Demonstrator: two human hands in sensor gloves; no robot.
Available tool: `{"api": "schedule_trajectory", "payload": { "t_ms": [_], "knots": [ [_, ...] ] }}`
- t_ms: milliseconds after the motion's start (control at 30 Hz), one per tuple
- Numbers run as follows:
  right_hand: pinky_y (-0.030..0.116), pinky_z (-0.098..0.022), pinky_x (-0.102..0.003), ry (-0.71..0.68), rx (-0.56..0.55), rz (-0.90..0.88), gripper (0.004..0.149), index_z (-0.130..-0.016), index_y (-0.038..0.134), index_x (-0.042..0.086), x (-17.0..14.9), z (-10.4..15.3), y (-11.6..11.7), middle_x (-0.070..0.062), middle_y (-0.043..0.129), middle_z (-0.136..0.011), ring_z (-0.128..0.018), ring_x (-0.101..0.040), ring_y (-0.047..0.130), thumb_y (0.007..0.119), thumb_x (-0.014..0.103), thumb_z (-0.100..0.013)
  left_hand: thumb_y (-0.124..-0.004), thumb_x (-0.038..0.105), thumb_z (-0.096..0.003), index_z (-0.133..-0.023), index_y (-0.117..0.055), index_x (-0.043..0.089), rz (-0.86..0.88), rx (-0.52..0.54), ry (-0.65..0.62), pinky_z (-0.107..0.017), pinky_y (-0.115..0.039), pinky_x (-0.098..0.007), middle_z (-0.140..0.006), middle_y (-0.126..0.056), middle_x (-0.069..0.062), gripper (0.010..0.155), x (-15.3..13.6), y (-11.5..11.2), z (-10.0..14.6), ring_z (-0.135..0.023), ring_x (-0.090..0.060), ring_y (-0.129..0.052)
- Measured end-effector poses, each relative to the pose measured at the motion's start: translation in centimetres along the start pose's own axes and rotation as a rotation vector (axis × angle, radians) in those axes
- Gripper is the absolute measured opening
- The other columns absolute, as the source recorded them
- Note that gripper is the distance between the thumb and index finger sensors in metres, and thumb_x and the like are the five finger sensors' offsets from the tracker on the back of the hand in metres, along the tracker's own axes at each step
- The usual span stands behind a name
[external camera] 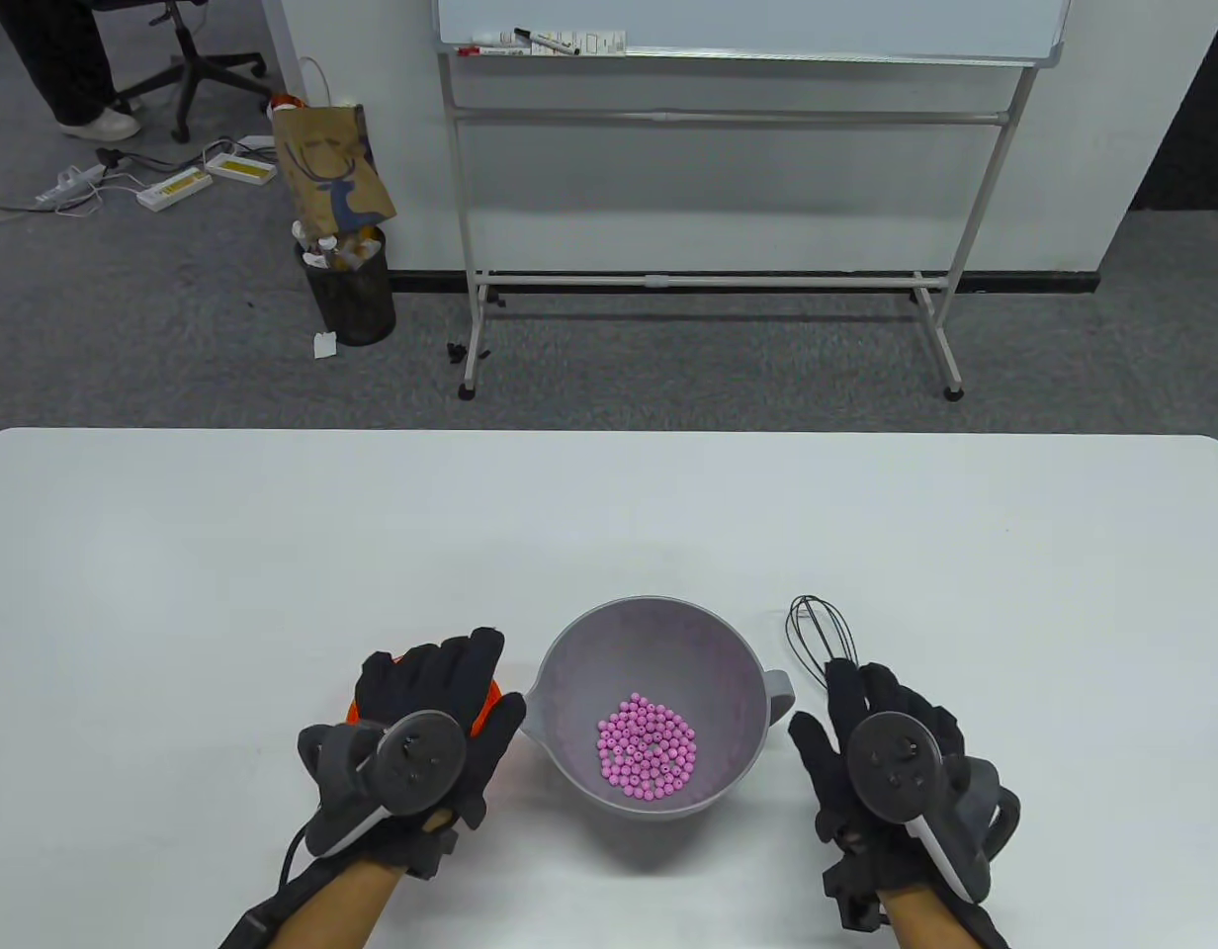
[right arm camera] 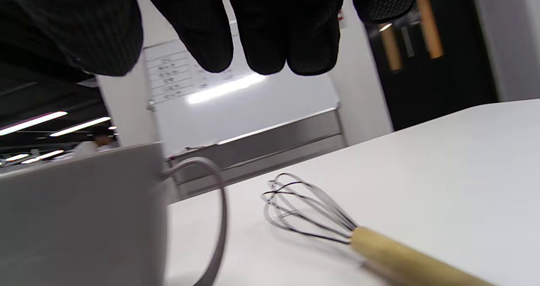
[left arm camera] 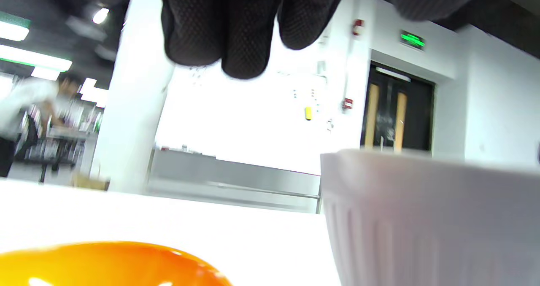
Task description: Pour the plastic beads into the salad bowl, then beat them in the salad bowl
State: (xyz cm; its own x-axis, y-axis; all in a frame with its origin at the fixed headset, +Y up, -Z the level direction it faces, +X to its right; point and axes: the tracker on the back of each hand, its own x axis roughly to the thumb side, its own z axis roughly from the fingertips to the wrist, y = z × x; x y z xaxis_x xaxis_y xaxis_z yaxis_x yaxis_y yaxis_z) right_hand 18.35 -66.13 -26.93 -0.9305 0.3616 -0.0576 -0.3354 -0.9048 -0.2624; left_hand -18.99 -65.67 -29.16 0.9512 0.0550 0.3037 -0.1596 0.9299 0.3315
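A grey salad bowl with a spout and a handle stands at the table's front middle, and pink plastic beads lie heaped on its bottom. Left of it sits an orange dish, mostly hidden under my left hand, whose straight fingers hover over it without holding it. In the left wrist view the orange dish lies below the fingers, beside the bowl. A wire whisk with a wooden handle lies right of the bowl. My right hand hovers over the handle, fingers extended, holding nothing.
The white table stretches wide behind the bowl. Beyond its far edge stand a whiteboard frame, a black waste bin and a paper bag on the carpet.
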Motion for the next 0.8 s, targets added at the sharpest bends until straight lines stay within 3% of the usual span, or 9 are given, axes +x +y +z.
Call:
{"api": "schedule_trajectory", "payload": {
  "t_ms": [67,167,300,800],
  "knots": [
    [0.045,-0.077,-0.063,-0.055,-0.002,-0.003,0.074,-0.107,0.061,0.031,0.1,1.2,0.8,-0.004,0.052,-0.118,-0.11,-0.035,0.061,0.078,0.063,-0.043,-0.057,0.071,-0.0504,-0.111,-0.053,0.031,-0.048,-0.021,-0.035,-0.069,-0.039,-0.077,-0.12,-0.061,-0.01,0.073,0.3,-1.2,1.1,-0.109,-0.042,-0.063],
    [0.037,-0.079,-0.065,-0.124,0.049,0.015,0.079,-0.11,0.052,0.034,0.3,2.4,1.2,-0.001,0.037,-0.122,-0.117,-0.034,0.044,0.075,0.068,-0.041,-0.054,0.074,-0.0487,-0.114,-0.043,0.031,-0.021,-0.168,-0.025,-0.069,-0.027,-0.078,-0.126,-0.042,-0.013,0.079,0.3,-3.1,1.7,-0.115,-0.045,-0.044],
    [0.033,-0.079,-0.066,-0.148,0.056,0.04,0.082,-0.11,0.05,0.036,0.7,3.1,1.2,0.0,0.033,-0.123,-0.119,-0.033,0.037,0.074,0.071,-0.04,-0.053,0.075,-0.0479,-0.114,-0.041,0.03,0.069,-0.194,-0.015,-0.068,-0.026,-0.078,-0.125,-0.04,-0.013,0.081,0.2,-3.7,2.0,-0.115,-0.045,-0.042],
    [0.032,-0.079,-0.066,-0.12,0.065,0.024,0.081,-0.11,0.052,0.035,0.5,2.9,1.4,-0.001,0.036,-0.123,-0.119,-0.034,0.037,0.074,0.071,-0.04,-0.053,0.075,-0.0477,-0.114,-0.042,0.03,0.038,-0.192,-0.036,-0.069,-0.026,-0.078,-0.125,-0.042,-0.013,0.081,0.0,-3.9,2.3,-0.114,-0.045,-0.044]
  ]
}}
